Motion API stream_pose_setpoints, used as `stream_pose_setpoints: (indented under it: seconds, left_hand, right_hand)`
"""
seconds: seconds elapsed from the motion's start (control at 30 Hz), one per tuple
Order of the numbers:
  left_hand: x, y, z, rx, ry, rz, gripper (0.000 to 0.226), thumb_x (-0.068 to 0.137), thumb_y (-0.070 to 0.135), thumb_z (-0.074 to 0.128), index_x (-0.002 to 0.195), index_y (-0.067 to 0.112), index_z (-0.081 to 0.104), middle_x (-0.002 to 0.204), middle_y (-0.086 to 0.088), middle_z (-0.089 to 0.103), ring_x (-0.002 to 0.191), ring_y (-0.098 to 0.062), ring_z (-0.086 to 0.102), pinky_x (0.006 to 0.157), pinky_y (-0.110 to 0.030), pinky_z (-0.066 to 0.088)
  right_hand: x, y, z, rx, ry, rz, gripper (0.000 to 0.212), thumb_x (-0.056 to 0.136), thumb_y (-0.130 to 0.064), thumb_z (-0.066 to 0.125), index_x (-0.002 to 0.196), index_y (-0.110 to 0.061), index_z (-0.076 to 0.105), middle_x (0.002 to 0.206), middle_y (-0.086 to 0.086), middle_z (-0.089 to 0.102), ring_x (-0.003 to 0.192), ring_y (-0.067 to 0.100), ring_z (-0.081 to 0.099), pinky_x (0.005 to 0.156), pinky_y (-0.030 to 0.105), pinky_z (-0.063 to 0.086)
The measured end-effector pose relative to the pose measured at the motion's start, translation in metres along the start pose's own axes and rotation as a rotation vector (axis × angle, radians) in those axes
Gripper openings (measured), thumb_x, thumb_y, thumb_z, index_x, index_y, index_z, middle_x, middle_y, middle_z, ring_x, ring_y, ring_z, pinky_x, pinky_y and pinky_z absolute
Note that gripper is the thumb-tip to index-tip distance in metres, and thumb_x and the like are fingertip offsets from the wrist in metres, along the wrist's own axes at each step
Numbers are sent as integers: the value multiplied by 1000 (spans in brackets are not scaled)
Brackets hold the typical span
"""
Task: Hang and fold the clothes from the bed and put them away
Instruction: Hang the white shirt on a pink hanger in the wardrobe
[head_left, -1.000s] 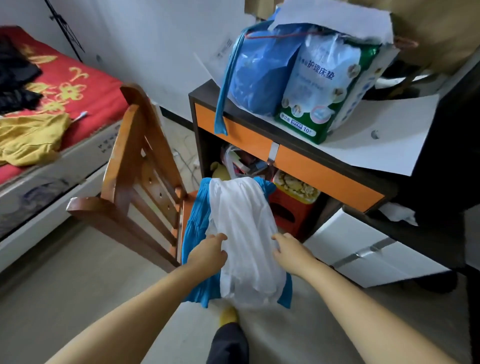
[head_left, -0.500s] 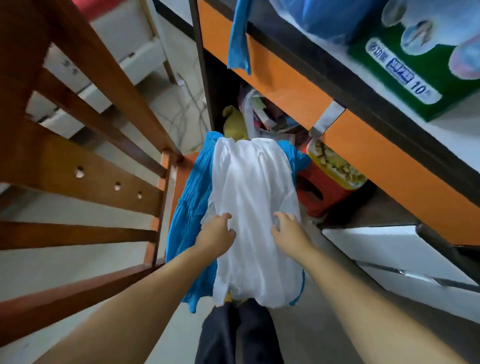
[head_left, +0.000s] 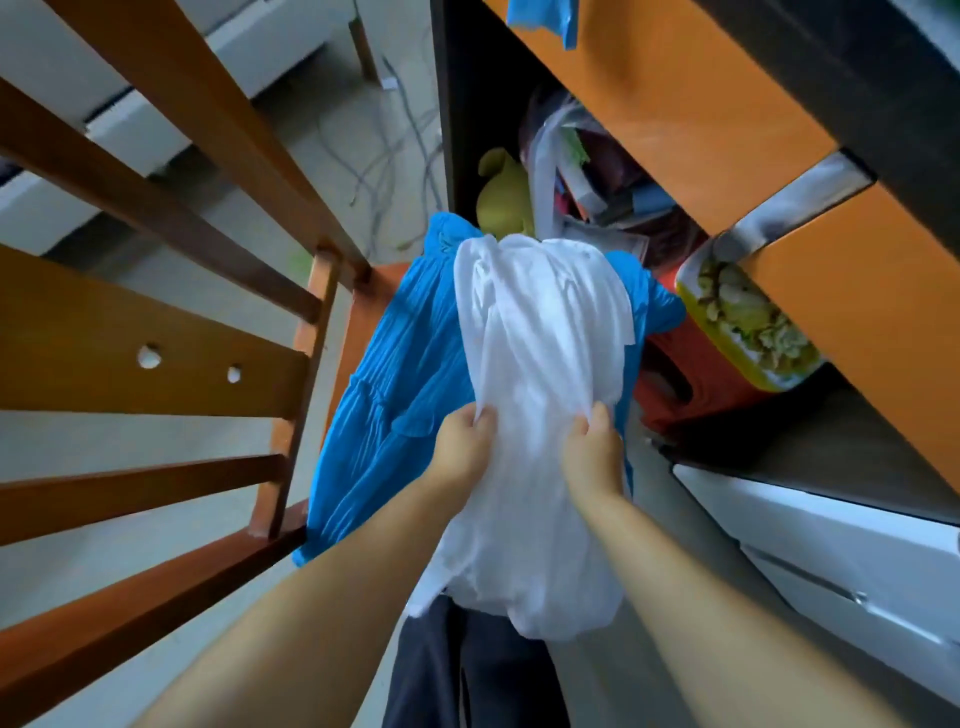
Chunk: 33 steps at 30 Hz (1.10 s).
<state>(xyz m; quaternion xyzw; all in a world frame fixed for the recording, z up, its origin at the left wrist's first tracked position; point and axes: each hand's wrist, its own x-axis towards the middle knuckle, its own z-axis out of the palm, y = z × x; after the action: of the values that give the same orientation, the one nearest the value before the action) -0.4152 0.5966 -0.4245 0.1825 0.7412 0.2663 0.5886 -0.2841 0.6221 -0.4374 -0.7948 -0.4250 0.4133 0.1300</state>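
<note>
Nearest, at 6 o'clock, dark trouser legs (head_left: 467, 675) hang below the view, with both bare forearms reaching up from the lower edge. The left hand (head_left: 464, 441) and the right hand (head_left: 594, 451) sit side by side near the centre. Each has its fingers curled into a bunch of the white garment (head_left: 540, 374), pinching the cloth between thumb and fingers; the left fingers (head_left: 480, 418) hold a fold at the garment's left edge, the right at its right edge.

The white garment lies lengthways over the chair seat, its near end drooping past the seat edge toward 6 o'clock and its far end reaching toward 12 o'clock. Under it lies a blue pleated garment (head_left: 395, 415), which shows at 9 o'clock of the white one and again as a small patch at 2 o'clock. Both rest on the wooden chair (head_left: 156, 364), whose slatted back fills the view from 7 to 11 o'clock.

At 4 o'clock stands a white drawer unit (head_left: 831, 561). Beyond the clothes, at 1 to 2 o'clock, the space under the table (head_left: 675, 104) with orange drawer fronts holds a red plastic stool (head_left: 670, 400), a yellow-rimmed container (head_left: 753, 327), a yellow-green object (head_left: 501, 197) and bags of clutter (head_left: 587, 166). A blue strap (head_left: 550, 18) hangs at 12 o'clock. Loose cables (head_left: 384, 166) lie on the floor at 11 o'clock.
</note>
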Motion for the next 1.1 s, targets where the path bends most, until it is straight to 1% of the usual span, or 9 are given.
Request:
stream_pose_setpoints:
  seconds: [0.13,0.27,0.4,0.47,0.63,0.73,0.83,0.97,1.1]
  left_hand:
    - [-32,29,-8,-114,-7,29,30,95,24,40,71,11,53,64,-2,60,54,-14,59,51,-26,50]
    - [-73,62,-16,-153,-26,85,31,96,29,43,78,7,57,70,-5,64,61,-19,61,56,-27,50]
    - [-125,94,-35,-233,26,105,27,97,32,48,77,24,64,70,7,70,64,-11,68,49,-21,51]
    - [-149,105,-47,-302,40,128,21,97,32,51,83,24,65,69,9,70,67,-12,67,51,-22,50]
    - [-222,107,-101,-669,-286,-5,41,93,47,53,116,16,67,109,-10,71,102,-24,67,79,-35,55]
    - [-270,94,-137,-729,-392,90,36,87,34,67,112,9,65,96,-12,71,86,-22,69,72,-33,56]
    - [-319,78,-165,-671,-389,298,25,81,12,61,106,8,63,85,-6,69,75,-15,67,64,-27,54]
    - [-403,51,-199,-708,-313,464,15,68,9,62,81,15,66,56,8,60,47,-5,58,47,-16,47]
    - [-477,9,-232,-650,-221,610,16,76,12,56,90,14,64,62,9,61,51,-3,57,50,-15,47]
  right_hand:
    - [-20,-21,-41,148,43,-145,24,94,-1,38,72,-12,35,71,0,41,62,16,35,57,32,21]
    - [-45,-49,-83,226,23,-299,21,93,-3,39,73,-5,38,65,-3,41,59,12,33,57,31,28]
    - [-87,-97,-125,259,-56,-479,35,97,-8,40,71,-31,39,61,-29,52,56,-11,44,56,10,35]
    - [-113,-120,-137,276,-144,-559,30,98,-10,42,72,-23,45,64,-21,56,59,-11,47,56,9,36]
    - [-215,-138,-155,133,-541,-819,33,99,-19,44,67,-23,37,56,-16,45,53,-3,41,53,11,33]
    - [-271,-134,-152,-70,-895,-1025,25,97,-26,44,76,-40,48,68,-24,53,65,-7,49,64,4,34]
    - [-302,-130,-145,-447,-1134,-1135,19,92,-46,48,111,-49,49,110,-25,56,101,-10,47,92,9,33]
    - [-309,-146,-151,-721,-1315,-876,32,82,-49,60,106,-29,63,104,-14,66,106,7,60,90,18,47]
    - [-324,-170,-146,-155,-1483,-285,69,80,-69,55,129,-20,58,125,4,65,116,18,61,95,37,50]
